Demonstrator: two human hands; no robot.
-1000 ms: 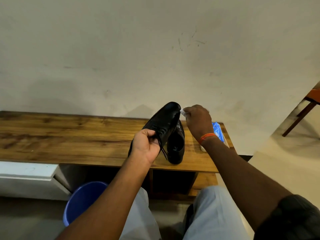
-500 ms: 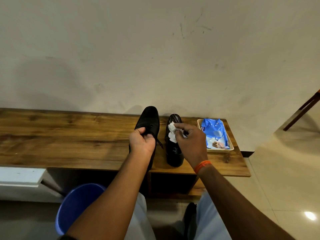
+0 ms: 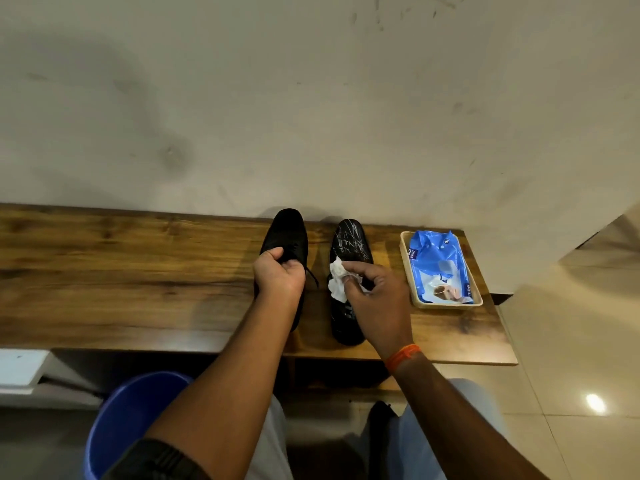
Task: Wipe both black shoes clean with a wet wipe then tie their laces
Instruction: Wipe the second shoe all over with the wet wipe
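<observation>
Observed: two black shoes stand side by side on the desk [image 3: 138, 271], toes toward the wall. The left hand [image 3: 278, 277] is closed around the lace area of the left shoe [image 3: 287, 233], apparently to steady it against the surface. A loose lace end [image 3: 311, 275] trails out just to the right of that hand.

The right hand [image 3: 375, 296] pinches a crumpled wet wipe [image 3: 336, 280] between thumb and fingertips, pressed onto the upper of the right shoe [image 3: 349, 244]. That shoe carries pale scratch-like streaks across its toe, beyond the wipe. Judgement: wiping of this shoe is the step in hand, and the streaked toe is not yet cleaned. The laces of both appear untied, though the right shoe's are hidden under the hand.

Just to the right of the right hand sits a shallow tray [image 3: 405, 271] holding a blue wipe packet [image 3: 436, 261], placed within easy reach for a fresh wipe.

Clearance: the shoes' heels lie close to the near desk edge, under the forearms; a backward stroke could drag a shoe off. Ample bare desk lies to the left of the left hand. The tray leaves little room on the right, and the desk ends shortly beyond it. A blue bin [image 3: 124, 420] stands below the left forearm.
</observation>
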